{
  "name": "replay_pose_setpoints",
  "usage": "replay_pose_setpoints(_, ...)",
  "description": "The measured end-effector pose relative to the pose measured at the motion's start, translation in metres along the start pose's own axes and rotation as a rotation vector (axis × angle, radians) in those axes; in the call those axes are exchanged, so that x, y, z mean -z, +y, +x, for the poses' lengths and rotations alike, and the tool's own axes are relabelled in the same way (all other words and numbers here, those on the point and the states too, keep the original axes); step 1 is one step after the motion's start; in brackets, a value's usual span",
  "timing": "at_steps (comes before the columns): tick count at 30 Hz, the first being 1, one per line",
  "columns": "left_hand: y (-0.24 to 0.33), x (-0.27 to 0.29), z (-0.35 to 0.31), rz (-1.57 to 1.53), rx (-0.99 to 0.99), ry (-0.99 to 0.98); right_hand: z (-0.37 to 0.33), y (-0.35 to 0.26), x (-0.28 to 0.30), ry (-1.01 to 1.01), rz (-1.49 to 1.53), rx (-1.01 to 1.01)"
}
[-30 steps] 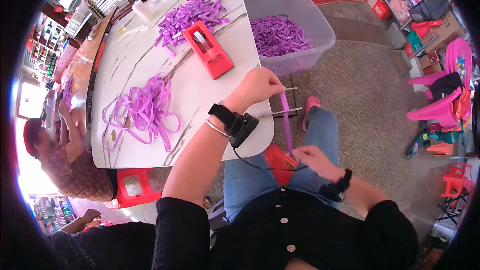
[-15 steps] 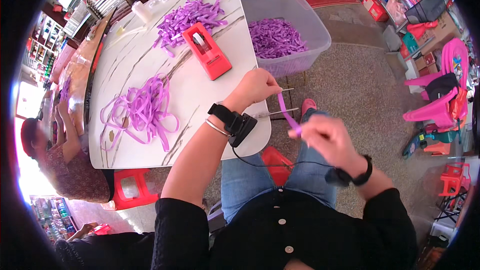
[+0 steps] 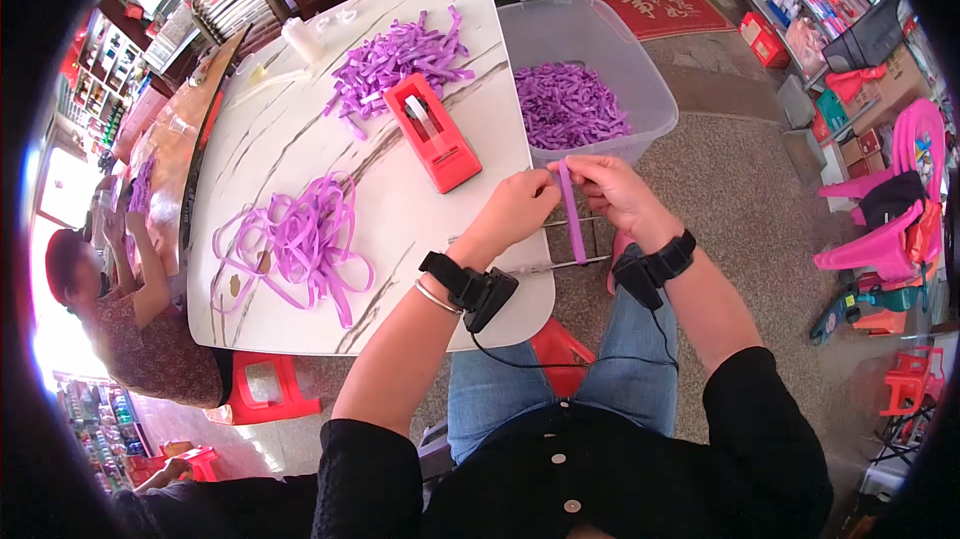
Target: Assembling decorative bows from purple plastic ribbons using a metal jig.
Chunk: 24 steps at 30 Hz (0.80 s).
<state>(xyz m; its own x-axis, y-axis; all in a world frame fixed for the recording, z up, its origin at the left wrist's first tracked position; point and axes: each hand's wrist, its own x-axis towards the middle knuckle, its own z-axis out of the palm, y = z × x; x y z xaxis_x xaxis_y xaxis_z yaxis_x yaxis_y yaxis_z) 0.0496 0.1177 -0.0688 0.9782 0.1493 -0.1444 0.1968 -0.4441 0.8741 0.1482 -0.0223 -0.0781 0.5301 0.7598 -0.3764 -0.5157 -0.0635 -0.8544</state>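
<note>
A strip of purple ribbon [image 3: 573,219] stretches across two thin metal prongs [image 3: 592,261] that jut out past the right edge of the table. My right hand [image 3: 622,197] pinches the ribbon at its upper end between thumb and fingers. My left hand [image 3: 522,207] is closed at the same end, fingertips against the ribbon by the farther prong. Left of my hands lies a loose tangle of purple ribbon [image 3: 310,239]. Farther up the table are a red tape dispenser [image 3: 455,161] and a heap of short folded purple ribbon pieces [image 3: 400,64].
A clear plastic bin [image 3: 640,69] holding many purple pieces stands beyond my hands. A white marbled table [image 3: 420,259] is at my left, with a white bottle [image 3: 300,39] at the back. Another person [image 3: 140,329] sits far left. Pink chairs [image 3: 890,209] stand at the right.
My right hand has moved up and left from near my knee to beside my left hand, bringing the ribbon's end along. The ribbon now runs straight across both prongs. The view has shifted slightly.
</note>
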Motion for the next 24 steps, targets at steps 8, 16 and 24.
replay_pose_setpoints(8, 0.005, 0.002, 0.0, -0.007, -0.032, -0.041, 0.009, 0.02, 0.012, 0.003, 0.034, -0.024)
replay_pose_setpoints(16, 0.011, 0.0, 0.004, 0.204, -0.094, -0.144, -0.032, 0.09, 0.02, 0.211, -0.248, 0.094)
replay_pose_setpoints(24, 0.027, 0.005, 0.005, 0.344, 0.031, -0.277, -0.082, 0.105, -0.027, 0.29, -0.057, 0.264)
